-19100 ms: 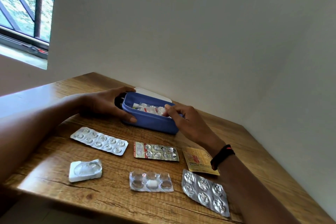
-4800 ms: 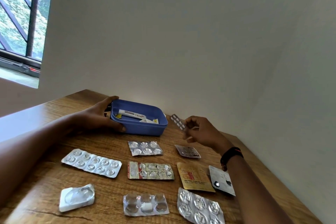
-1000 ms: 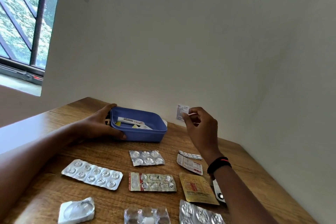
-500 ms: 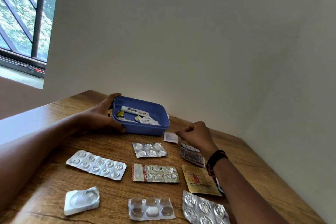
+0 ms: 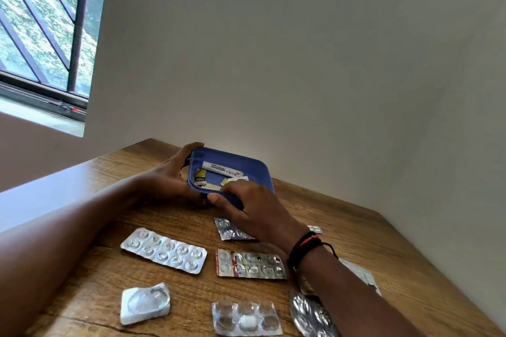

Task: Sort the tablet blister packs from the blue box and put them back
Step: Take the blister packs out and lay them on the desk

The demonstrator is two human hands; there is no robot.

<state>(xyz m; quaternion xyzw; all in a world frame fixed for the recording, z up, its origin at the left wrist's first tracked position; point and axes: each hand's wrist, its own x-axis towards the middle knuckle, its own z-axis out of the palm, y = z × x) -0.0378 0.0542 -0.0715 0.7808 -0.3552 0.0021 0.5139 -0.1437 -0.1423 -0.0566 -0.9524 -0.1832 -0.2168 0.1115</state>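
Observation:
The blue box [image 5: 261,172] stands at the back of the wooden table [image 5: 356,241], tipped a little toward me. My left hand [image 5: 169,180] grips its left wall. My right hand [image 5: 246,205] straddles the near rim, fingers inside on small sachets, thumb outside on the front wall; whether it holds anything is hidden. A white tube [image 5: 221,169] lies in the box. Laid out in rows are a long silver blister pack [image 5: 164,250], a red-edged strip [image 5: 250,264], a white single blister [image 5: 145,302], a clear blister pack [image 5: 246,317] and a small silver pack [image 5: 227,228].
Another silver pack [image 5: 312,314] and a white pack [image 5: 361,273] lie partly under my right forearm. A tiny strip [image 5: 315,229] sits right of my wrist. A white wall runs behind and to the right of the table. A barred window [image 5: 41,22] is at upper left.
My right hand has moved from the table right of the box, where it left a small white pack, to the box's near rim. My left hand stays on the box.

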